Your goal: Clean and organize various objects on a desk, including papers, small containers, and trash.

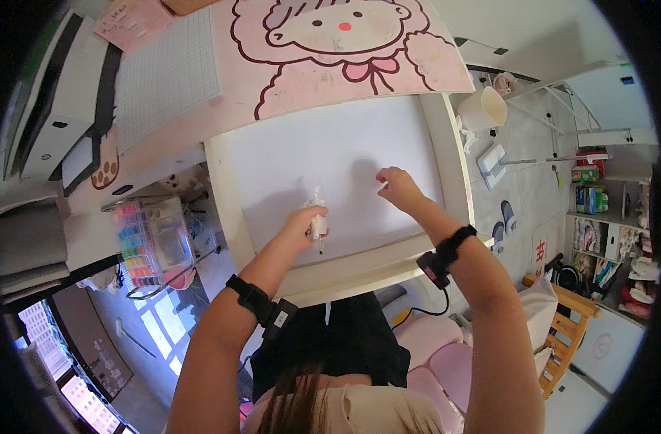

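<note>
An open drawer (330, 146) with a pale bottom and cream wooden sides lies below my hands. Over its left part my left hand (304, 225) is closed around a small bundle of whitish items (318, 219), with thin clear and dark-tipped ends sticking out; what they are exactly, I cannot tell. My right hand (400, 189) is over the drawer's right part, fingers bent, thumb and index finger near each other. A small whitish bit shows at those fingertips, too small to tell whether it is held. Both wrists wear black straps with small devices.
Beyond the drawer is a desktop with a pink cartoon mat (330, 49) and a gridded sheet (167, 76). At the left stands a clear organizer of colorful items (140, 244). A cream bin (482, 108), a dustpan (492, 165) and slippers (508, 217) are on the floor at right.
</note>
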A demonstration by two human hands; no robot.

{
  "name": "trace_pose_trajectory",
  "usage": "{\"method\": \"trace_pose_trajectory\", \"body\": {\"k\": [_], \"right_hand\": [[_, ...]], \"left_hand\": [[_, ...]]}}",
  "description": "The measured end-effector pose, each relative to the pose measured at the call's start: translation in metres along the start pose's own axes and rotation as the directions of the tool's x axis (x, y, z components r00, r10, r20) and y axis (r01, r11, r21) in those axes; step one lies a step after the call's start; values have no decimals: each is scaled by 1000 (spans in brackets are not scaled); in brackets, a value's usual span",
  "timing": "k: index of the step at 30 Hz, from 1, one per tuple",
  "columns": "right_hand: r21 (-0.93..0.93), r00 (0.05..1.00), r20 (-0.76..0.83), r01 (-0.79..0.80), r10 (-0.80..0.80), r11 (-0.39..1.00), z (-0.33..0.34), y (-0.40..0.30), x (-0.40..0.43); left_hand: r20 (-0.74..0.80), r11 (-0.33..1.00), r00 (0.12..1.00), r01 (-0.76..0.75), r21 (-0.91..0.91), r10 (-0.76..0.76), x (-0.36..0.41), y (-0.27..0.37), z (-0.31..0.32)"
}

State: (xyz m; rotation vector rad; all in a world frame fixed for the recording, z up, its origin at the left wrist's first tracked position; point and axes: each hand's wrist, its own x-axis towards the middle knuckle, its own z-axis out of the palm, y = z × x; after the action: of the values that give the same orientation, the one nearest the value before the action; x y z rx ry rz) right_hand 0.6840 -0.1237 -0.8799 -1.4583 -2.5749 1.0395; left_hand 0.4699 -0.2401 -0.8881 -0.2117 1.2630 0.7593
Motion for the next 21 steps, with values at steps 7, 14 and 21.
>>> {"method": "trace_pose_trajectory", "body": {"k": [7, 14, 21], "right_hand": [[-170, 992, 121, 43, -22, 984, 17, -3, 27], [-166, 979, 131, 176, -155, 970, 32, 0, 23], [-320, 911, 199, 408, -360, 855, 31, -1, 18]], "left_hand": [[42, 983, 997, 75, -168, -69, 31, -8, 1], [10, 982, 999, 49, -180, -48, 24, 1, -1], [-118, 943, 992, -1, -332, -41, 3, 2, -5]]}}
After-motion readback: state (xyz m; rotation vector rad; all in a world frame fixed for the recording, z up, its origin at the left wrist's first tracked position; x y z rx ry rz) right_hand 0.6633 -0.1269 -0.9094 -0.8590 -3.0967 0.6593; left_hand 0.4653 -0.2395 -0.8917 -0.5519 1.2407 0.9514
